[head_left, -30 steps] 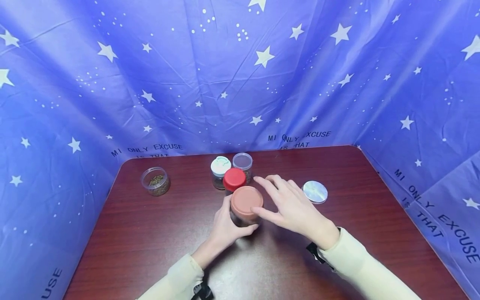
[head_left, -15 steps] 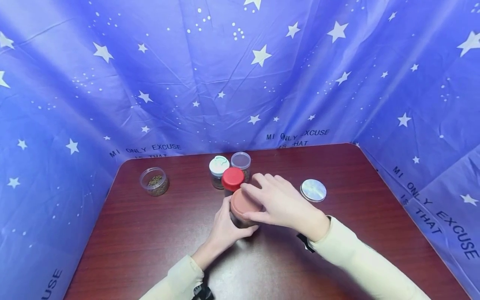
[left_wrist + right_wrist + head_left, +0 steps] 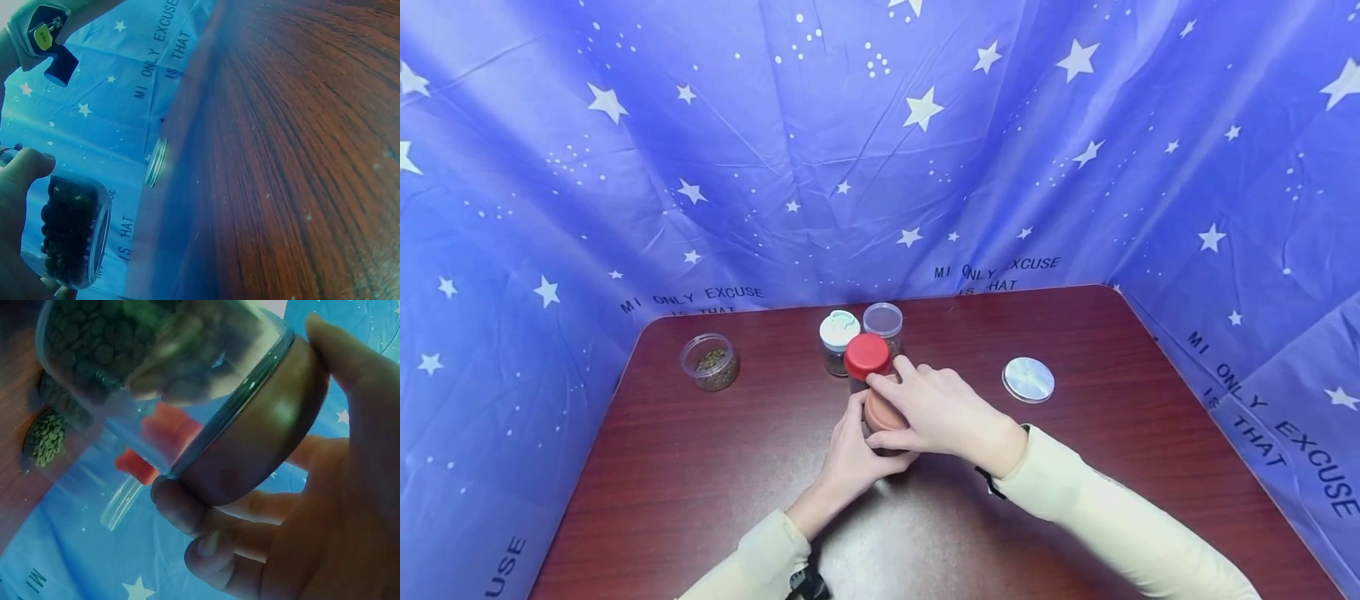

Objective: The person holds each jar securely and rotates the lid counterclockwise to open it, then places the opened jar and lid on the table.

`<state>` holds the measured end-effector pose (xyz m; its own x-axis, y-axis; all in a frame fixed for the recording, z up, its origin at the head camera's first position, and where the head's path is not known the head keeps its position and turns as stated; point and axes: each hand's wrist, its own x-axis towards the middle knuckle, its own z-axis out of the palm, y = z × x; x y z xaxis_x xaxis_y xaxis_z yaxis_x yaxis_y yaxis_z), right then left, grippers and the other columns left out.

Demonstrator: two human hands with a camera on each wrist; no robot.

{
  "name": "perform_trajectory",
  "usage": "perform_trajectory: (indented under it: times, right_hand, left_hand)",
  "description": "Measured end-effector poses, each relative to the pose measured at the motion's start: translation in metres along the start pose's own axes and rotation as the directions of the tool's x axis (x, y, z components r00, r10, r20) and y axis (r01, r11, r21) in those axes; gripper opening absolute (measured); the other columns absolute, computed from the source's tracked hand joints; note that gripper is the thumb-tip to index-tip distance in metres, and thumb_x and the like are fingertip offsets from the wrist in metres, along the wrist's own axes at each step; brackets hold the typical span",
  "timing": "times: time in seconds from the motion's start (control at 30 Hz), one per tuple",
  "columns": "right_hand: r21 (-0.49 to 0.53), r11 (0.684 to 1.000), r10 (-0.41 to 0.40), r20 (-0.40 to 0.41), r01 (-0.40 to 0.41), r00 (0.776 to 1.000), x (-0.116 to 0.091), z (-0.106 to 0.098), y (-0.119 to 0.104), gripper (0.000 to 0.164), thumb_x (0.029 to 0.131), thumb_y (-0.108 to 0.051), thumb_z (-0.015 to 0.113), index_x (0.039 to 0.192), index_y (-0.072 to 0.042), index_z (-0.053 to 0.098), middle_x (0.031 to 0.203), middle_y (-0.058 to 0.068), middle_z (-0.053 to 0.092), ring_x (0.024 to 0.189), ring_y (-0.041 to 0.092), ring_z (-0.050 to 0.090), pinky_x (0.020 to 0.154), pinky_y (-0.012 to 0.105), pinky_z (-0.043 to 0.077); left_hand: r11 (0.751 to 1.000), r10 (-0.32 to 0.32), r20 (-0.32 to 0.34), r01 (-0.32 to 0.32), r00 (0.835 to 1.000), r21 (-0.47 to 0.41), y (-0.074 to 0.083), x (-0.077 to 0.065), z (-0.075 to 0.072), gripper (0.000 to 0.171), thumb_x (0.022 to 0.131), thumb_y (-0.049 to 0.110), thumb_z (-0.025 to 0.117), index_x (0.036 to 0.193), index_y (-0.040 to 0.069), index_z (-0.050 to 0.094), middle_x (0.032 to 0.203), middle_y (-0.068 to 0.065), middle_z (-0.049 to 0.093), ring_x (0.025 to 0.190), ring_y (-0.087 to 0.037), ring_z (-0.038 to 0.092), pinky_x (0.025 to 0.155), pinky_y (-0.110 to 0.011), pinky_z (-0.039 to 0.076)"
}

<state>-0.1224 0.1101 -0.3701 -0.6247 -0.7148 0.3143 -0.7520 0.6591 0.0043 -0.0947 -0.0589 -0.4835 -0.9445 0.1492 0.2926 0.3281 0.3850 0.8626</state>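
My left hand [image 3: 848,457] grips the clear body of a jar [image 3: 74,231], its thumb and fingers round the side. Dark bean-like pieces fill part of that jar, as the right wrist view also shows. On its top is a brownish-pink lid [image 3: 883,410], which my right hand [image 3: 951,415] holds by the rim. In the right wrist view the thumb lies on one side of the lid and the fingers curl along the other. Just behind stands a jar with a red lid [image 3: 867,355], partly hidden by the held jar.
Behind the red lid are a white-lidded jar [image 3: 839,330] and a clear-topped jar [image 3: 882,318]. An uncovered clear tub [image 3: 711,363] with greenish bits stands at the table's left. A silvery round lid [image 3: 1028,379] lies on the right. Starry blue curtains surround the table [image 3: 715,467].
My right hand has moved left from beside the jar and taken hold of the brownish-pink lid. My left hand keeps its grip on the jar in about the same place.
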Motion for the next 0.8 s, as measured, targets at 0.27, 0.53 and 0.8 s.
perform_trajectory:
  times: [0.27,0.53,0.8]
  right_hand:
    - [0.079,0.997,0.005,0.026,-0.007,1.000,0.0033,0.0003,0.0010,0.049,0.078,-0.052,0.079,0.108,-0.017,0.063,0.092,0.005,0.051,0.060,0.018,0.055,0.050,0.036,0.048]
    - [0.131,0.991,0.004,0.072,-0.013,0.997,0.0053,-0.0017,0.0027,0.051,0.078,-0.053,0.080,0.116,-0.021,0.066,0.100,0.005,0.051,0.067,0.016,0.057,0.055,0.034,0.050]
    - [0.157,0.986,-0.073,0.107,0.056,0.992,0.0065,-0.0056,0.0068,0.056,0.078,-0.045,0.079,0.130,-0.027,0.069,0.105,0.003,0.054,0.084,0.019,0.056,0.067,0.037,0.051]
  left_hand:
    - [1.000,-0.022,0.000,0.022,1.000,0.004,0.0014,-0.0013,-0.0006,0.089,0.065,0.026,0.096,0.137,0.013,0.047,0.118,0.001,0.069,0.105,-0.017,0.068,0.093,-0.037,0.054]
    - [1.000,-0.011,0.000,0.011,1.000,-0.020,0.0006,0.0001,-0.0027,0.092,0.064,0.026,0.097,0.139,0.012,0.045,0.119,-0.005,0.069,0.106,-0.022,0.069,0.093,-0.040,0.056]
    - [0.999,-0.041,0.045,0.042,0.998,-0.010,0.0003,0.0011,-0.0049,0.099,0.062,0.026,0.096,0.142,0.008,0.039,0.125,-0.008,0.067,0.110,-0.025,0.067,0.097,-0.043,0.054]
